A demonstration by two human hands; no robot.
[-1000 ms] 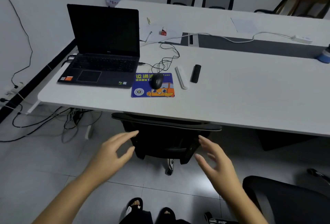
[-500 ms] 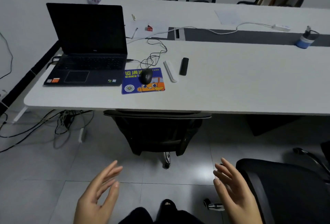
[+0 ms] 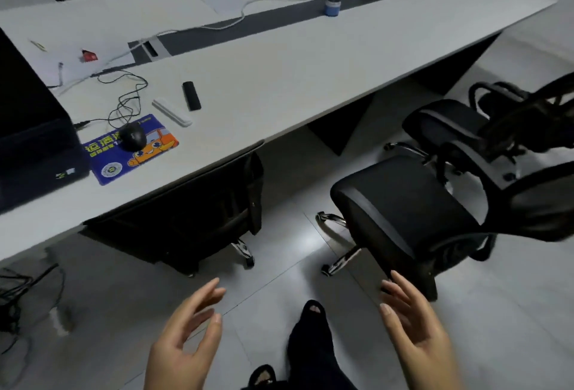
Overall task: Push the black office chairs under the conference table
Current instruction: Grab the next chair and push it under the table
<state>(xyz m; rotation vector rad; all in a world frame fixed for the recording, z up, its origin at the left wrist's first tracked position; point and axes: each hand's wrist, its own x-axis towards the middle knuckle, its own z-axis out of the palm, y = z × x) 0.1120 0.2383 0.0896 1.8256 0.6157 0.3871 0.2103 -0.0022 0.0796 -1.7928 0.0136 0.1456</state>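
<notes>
One black office chair [image 3: 198, 206] stands tucked under the near edge of the white conference table [image 3: 295, 85], only its backrest and a caster showing. A second black chair [image 3: 407, 212] stands out on the floor to the right, its seat turned toward me. Behind it a third black chair [image 3: 459, 128] also stands clear of the table. My left hand [image 3: 186, 337] and my right hand [image 3: 416, 324] hover low in front of me, fingers relaxed, holding nothing. My right hand is just short of the second chair's seat edge.
On the table lie a laptop [image 3: 34, 128], a mouse [image 3: 133, 138] on a blue pad, a white bar, a black remote [image 3: 192, 95], cables, papers and a blue cup [image 3: 333, 6]. Loose cables [image 3: 18, 293] lie on the floor at left. My feet [image 3: 310, 343] stand on grey tiles.
My hands drew back from the tucked-in chair and dropped low. The view swung right, bringing two more chairs into sight.
</notes>
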